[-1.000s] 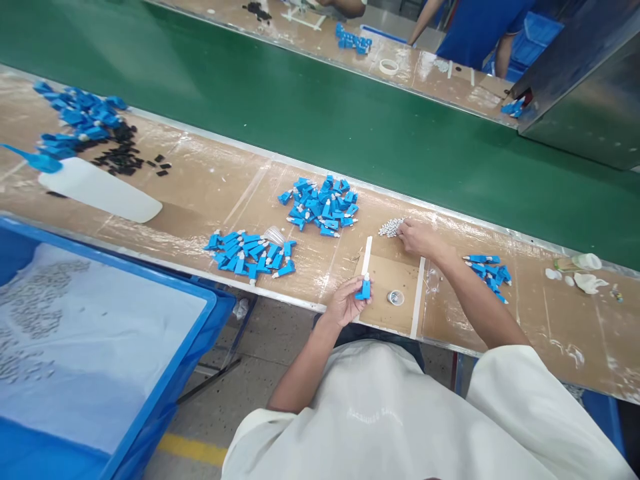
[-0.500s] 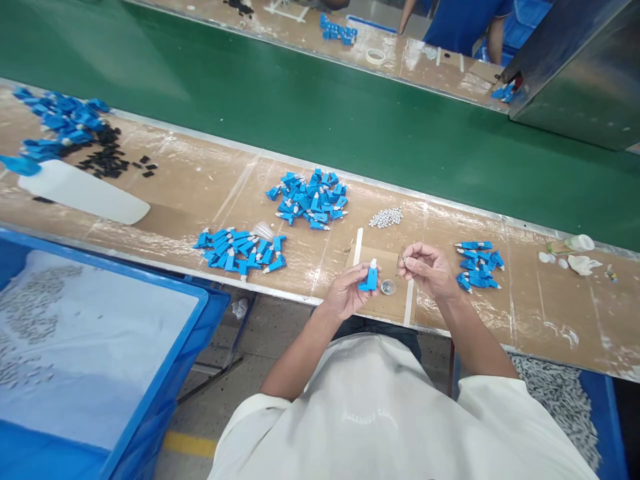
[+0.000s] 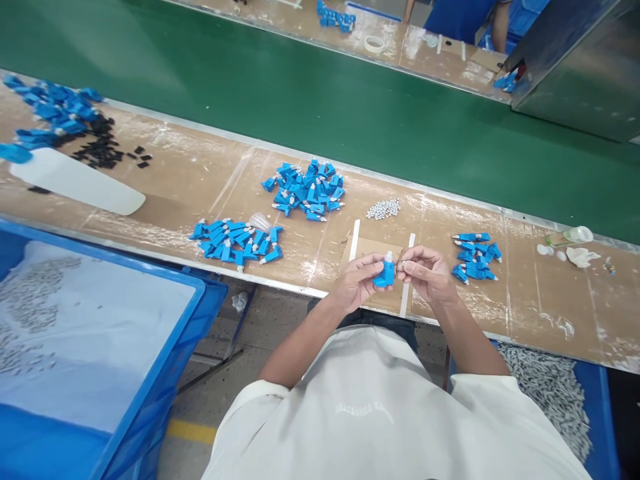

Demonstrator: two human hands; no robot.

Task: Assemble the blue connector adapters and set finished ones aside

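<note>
My left hand [image 3: 357,280] grips a blue plastic part [image 3: 384,274] with a white tip pointing up, held over the cardboard at the bench's near edge. Close on its right, my right hand [image 3: 425,272] pinches a tiny pale piece, too small to make out well. The fingertips of both hands nearly meet at the blue part. Beyond them lies a small heap of grey-white pieces [image 3: 383,209]. To the right of my right hand rests a group of blue parts [image 3: 476,257].
Two piles of blue parts [image 3: 305,189] lie left of my hands. Farther left are a white bottle [image 3: 80,180] and black pieces [image 3: 103,147]. A green belt [image 3: 300,93] runs behind the bench. Blue bins stand below. Across the belt is a person in blue [image 3: 453,20].
The blue part in my left hand has moved right, and my right hand has come up against it. The small round dish between them is now hidden. The view has shifted slightly.
</note>
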